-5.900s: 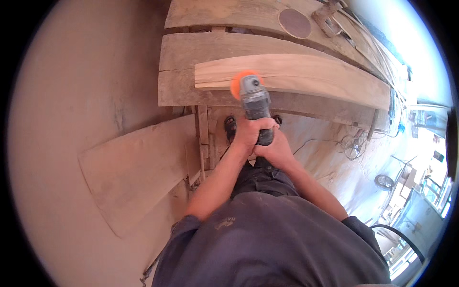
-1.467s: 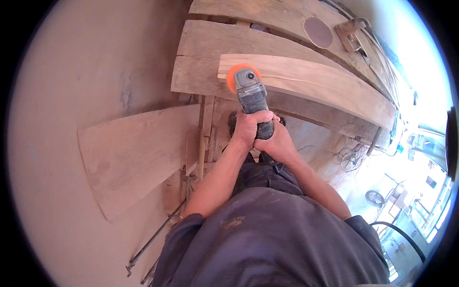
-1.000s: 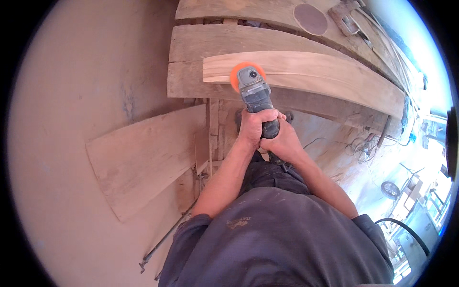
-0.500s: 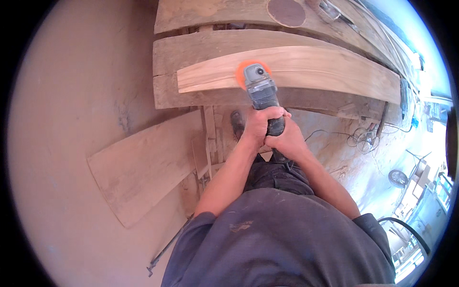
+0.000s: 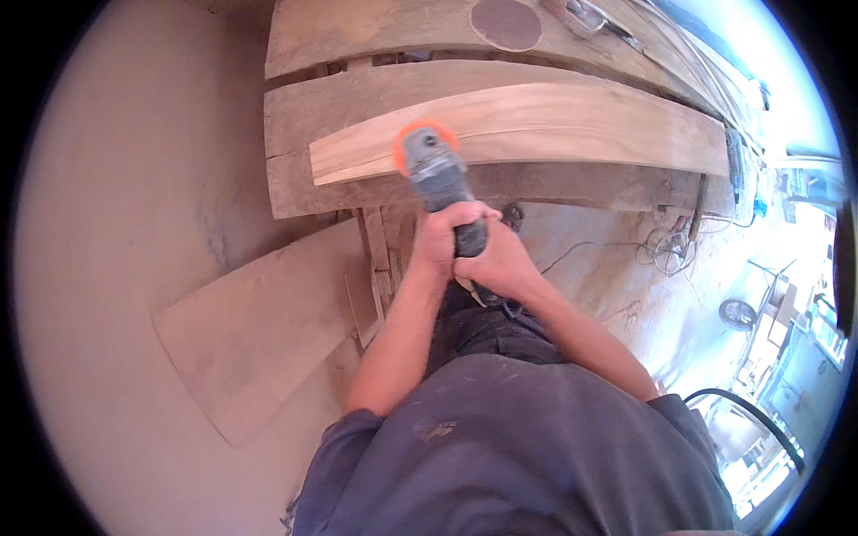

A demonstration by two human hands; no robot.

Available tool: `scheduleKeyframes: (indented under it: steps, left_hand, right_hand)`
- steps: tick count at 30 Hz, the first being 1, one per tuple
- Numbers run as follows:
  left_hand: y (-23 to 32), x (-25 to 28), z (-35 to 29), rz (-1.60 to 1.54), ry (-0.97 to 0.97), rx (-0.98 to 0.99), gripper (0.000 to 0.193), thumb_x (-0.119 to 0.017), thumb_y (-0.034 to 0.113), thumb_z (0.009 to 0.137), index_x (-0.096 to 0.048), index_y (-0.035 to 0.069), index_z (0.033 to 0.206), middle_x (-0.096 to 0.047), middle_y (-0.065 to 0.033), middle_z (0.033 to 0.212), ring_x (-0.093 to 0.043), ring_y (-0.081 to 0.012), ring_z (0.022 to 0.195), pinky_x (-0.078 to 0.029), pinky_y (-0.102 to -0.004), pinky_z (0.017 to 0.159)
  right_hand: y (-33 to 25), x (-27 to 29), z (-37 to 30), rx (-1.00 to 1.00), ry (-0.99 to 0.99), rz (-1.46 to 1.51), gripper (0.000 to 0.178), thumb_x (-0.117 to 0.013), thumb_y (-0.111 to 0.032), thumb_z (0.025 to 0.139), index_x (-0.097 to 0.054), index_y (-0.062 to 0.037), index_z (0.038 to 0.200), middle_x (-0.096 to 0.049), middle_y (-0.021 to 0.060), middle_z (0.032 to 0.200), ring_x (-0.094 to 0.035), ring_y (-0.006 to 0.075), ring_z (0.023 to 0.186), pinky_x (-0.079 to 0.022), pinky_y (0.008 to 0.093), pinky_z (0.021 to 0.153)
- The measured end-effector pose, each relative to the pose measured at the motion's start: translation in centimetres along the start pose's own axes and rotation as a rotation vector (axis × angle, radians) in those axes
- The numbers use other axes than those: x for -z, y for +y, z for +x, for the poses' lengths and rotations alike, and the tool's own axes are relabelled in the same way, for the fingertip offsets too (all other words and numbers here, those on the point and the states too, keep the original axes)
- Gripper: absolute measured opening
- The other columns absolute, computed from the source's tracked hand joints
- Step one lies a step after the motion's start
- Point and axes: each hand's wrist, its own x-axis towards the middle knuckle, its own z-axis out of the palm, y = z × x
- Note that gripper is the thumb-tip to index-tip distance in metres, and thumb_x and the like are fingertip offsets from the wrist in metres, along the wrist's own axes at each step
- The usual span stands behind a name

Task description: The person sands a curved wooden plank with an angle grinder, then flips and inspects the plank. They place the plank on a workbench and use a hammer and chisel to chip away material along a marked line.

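Both my hands are wrapped around the dark body of an angle grinder (image 5: 440,183) with a grey head and an orange disc. My left hand (image 5: 444,234) grips it on the left side, its thumb over the top. Lower down, my right hand (image 5: 494,259) closes around the handle from the right. The disc lies over the left part of a pale wooden board (image 5: 572,121), near its front edge; whether it touches the wood I cannot tell. That board rests on the thick planks of a workbench (image 5: 299,112).
A brown round disc (image 5: 507,24) lies on the far planks. A wide wooden panel (image 5: 259,322) is at the left, below the bench. At the right, a coiled cable (image 5: 668,252) and a small wheel (image 5: 737,314) are on the floor.
The angle grinder, with both my hands on it, has moved left along the board toward its left end. The whole view has also shifted slightly.
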Motion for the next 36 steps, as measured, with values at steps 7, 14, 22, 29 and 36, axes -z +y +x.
scheduleKeyframes:
  steps: [7,14,22,29,36]
  left_hand:
    - [-0.3,-1.3,0.8,0.078,-0.027,-0.044,0.03,-0.069,0.02,0.076,-0.074,-0.006,0.089,-0.075,-0.0183,0.089,-0.073,-0.0282,0.085,-0.058,-0.0388,0.082]
    - [0.4,0.2,0.4,0.093,-0.026,0.004,0.03,-0.069,0.018,0.077,-0.076,-0.006,0.093,-0.076,-0.0166,0.091,-0.072,-0.0256,0.085,-0.056,-0.0368,0.085]
    - [2.5,4.2,-1.9,-0.042,0.043,-0.043,0.029,-0.07,0.017,0.077,-0.073,-0.006,0.095,-0.076,-0.0178,0.092,-0.073,-0.0273,0.088,-0.058,-0.0384,0.086]
    - [0.9,-1.1,0.5,0.113,-0.026,0.024,0.025,-0.072,0.012,0.074,-0.073,-0.005,0.092,-0.076,-0.0177,0.091,-0.073,-0.0251,0.08,-0.058,-0.036,0.08]
    - [3.4,6.4,-2.7,-0.06,0.024,-0.007,0.028,-0.069,0.017,0.077,-0.073,-0.006,0.093,-0.075,-0.0218,0.1,-0.073,-0.0278,0.089,-0.059,-0.0393,0.086]
  right_hand:
    - [0.6,0.2,-0.1,-0.028,0.031,0.046,0.045,-0.079,-0.02,0.064,-0.066,0.0048,0.099,-0.072,0.0123,0.086,-0.072,0.0252,0.082,-0.057,0.0373,0.076]
    - [-1.3,-1.0,-0.9,0.049,0.071,0.129,0.047,-0.08,-0.019,0.066,-0.065,0.0033,0.104,-0.07,0.0069,0.088,-0.066,0.0143,0.08,-0.055,0.0337,0.072]
    - [-2.2,-4.8,0.7,0.034,-0.009,-0.045,0.064,-0.084,-0.023,0.065,-0.061,0.0056,0.118,-0.074,0.0187,0.096,-0.073,0.0283,0.092,-0.057,0.0417,0.084]
    - [-0.5,-1.4,-1.1,-0.007,0.113,0.146,0.037,-0.08,-0.016,0.065,-0.068,0.001,0.096,-0.07,0.0062,0.085,-0.068,0.0157,0.077,-0.055,0.0339,0.071]
    - [-2.8,-7.0,1.1,0.066,-0.044,-0.034,0.063,-0.082,-0.025,0.067,-0.061,0.0031,0.118,-0.072,0.0138,0.096,-0.071,0.0244,0.092,-0.056,0.0404,0.082]
